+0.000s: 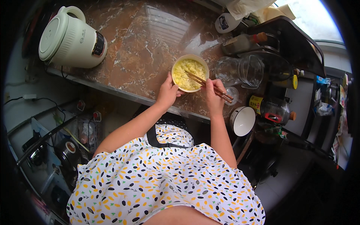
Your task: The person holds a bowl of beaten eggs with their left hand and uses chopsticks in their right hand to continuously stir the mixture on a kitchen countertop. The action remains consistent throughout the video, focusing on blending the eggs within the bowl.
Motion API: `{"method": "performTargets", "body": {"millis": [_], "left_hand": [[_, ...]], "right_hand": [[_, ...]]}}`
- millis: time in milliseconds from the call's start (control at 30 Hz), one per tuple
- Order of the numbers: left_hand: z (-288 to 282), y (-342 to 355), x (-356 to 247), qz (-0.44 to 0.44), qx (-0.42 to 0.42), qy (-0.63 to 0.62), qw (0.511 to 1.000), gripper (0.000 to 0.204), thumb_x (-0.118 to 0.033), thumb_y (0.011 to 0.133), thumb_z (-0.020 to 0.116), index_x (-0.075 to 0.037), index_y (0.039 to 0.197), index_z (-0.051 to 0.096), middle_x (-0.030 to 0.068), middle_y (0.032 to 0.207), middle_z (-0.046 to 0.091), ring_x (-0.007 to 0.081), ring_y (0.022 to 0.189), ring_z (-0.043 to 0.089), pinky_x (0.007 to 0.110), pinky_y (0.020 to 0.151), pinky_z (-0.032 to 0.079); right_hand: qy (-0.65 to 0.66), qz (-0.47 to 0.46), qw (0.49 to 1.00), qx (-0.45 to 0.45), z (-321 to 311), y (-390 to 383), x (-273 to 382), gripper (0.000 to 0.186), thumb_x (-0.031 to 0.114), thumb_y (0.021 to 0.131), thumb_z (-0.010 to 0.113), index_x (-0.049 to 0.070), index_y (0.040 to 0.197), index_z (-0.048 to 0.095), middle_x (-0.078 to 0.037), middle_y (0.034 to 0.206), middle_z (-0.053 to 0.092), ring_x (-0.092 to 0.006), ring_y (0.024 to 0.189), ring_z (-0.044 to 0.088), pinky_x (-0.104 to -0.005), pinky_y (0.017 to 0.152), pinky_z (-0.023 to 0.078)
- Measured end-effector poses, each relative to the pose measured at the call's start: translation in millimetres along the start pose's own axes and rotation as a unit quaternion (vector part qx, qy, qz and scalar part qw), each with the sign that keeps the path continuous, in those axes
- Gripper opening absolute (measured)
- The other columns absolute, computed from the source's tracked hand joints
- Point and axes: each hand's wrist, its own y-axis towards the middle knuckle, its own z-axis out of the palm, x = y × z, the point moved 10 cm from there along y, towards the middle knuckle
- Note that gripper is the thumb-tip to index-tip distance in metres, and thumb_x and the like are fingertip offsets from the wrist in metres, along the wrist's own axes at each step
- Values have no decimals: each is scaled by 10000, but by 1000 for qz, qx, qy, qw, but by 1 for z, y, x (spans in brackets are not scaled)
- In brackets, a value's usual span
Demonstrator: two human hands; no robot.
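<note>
Clothing with black, yellow and green flecks (161,180) fills the nearest part of the view. Just past it, on the right, lies a white bowl (243,122), its opening tipped toward the camera.

Beyond, the 2 hands meet at a pale bowl (191,56) near the front edge of the brown surface (127,52). The left hand's (169,92) grip is curved around the bowl's near left side, bracing it. The right hand's (215,95) grip is closed around wooden chopsticks (197,78), tips in the crumbly yellow food (193,67); their exact count is hard to tell.

The step in hand looks like stirring. Continuing it calls for a firm left hold and small turns through the middle, lest bits spill over the rim.

Farther along stand a glass jug (243,71), a red-capped bottle (238,44) and, off at the far left, a cream kettle-like appliance (77,41).
</note>
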Motion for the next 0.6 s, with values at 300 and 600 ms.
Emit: {"method": "performTargets", "body": {"millis": [300,600], "left_hand": [[0,-2,-4,-1,-5,13,1000,662,-19,958,384,-32,1511,22,102,1200,587,125,808,671,220,661,513],[-4,-1,-2,9,-12,11,1000,671,-12,947,391,-44,1515,36,97,1206,581,126,812,669,221,664,512]], "right_hand": [[-29,-43,998,43,5,2,6,208,148,937,601,-6,802,564,-71,740,651,-102,661,630,-231,606,499],[82,30,995,44,-15,2,18,208,163,920,620,-7,810,575,-73,779,671,-119,696,647,-239,652,504]]}}
